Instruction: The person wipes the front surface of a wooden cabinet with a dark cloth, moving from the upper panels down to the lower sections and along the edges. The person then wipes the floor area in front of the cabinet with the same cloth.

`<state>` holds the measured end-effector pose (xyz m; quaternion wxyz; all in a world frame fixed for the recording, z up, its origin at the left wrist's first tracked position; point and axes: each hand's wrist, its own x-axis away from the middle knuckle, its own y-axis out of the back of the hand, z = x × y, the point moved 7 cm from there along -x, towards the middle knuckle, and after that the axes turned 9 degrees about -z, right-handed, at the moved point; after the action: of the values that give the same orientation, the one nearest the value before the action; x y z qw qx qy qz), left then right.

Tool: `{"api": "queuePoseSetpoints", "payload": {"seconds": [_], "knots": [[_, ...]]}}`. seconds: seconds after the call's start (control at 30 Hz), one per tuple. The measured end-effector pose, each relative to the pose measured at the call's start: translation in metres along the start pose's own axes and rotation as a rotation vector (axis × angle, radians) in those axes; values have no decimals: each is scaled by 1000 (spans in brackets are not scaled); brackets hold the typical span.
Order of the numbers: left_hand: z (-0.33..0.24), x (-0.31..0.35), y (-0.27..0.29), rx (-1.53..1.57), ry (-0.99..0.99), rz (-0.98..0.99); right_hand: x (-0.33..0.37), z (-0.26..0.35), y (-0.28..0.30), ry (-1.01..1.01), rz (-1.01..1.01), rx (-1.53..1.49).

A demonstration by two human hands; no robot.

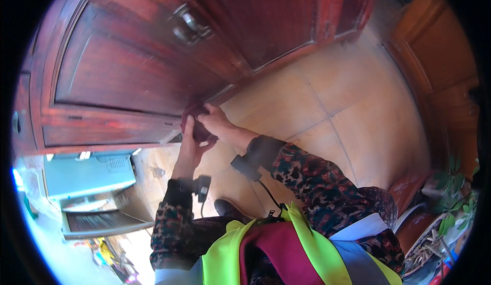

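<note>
Head view: Both hands meet at the lower corner of a dark reddish-brown panelled wooden door (128, 65). Between them sits a small dark maroon pad or cloth-like object (198, 126); its exact kind cannot be told. It is pressed against the door's bottom edge, right where door meets floor.

Left hand (188, 149): fingers extended upward along the object's left side, thumb toward it, touching it. Grip is partial, not a full fist.

Right hand (217, 122): curled over the object's top/right side, fingers bent onto it, grasping it.

Each wrist carries a black strap-mounted device; a thin black cable runs from the right unit toward the body. Sleeves are camouflage-pattern fabric. A yellow-green hi-vis vest (307, 244) with a maroon panel covers the torso at the frame bottom.

Door hardware: a metal handle (190, 24) sits on the upper panel, well apart from the hands.

Floor: large beige tiles (327, 106). A potted green plant (450, 213) stands at the right edge.
</note>
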<state>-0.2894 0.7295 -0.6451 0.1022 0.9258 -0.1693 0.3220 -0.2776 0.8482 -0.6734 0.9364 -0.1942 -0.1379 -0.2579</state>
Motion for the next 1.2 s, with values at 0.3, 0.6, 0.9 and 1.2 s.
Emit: {"api": "queuePoseSetpoints", "payload": {"seconds": [0.3, 0.6, 0.9, 1.2], "knots": [[58, -6, -73, 779, -7, 421, 36, 16, 63, 117, 440, 1116], [42, -56, -220, 1276, 98, 757, 99, 164, 188, 79, 67, 547], [73, -152, -91, 1160, 73, 154, 168, 189, 181, 266, 22, 549], [88, -146, 82, 1092, -134, -505, 181, 179, 204, 219, -55, 389]]}}
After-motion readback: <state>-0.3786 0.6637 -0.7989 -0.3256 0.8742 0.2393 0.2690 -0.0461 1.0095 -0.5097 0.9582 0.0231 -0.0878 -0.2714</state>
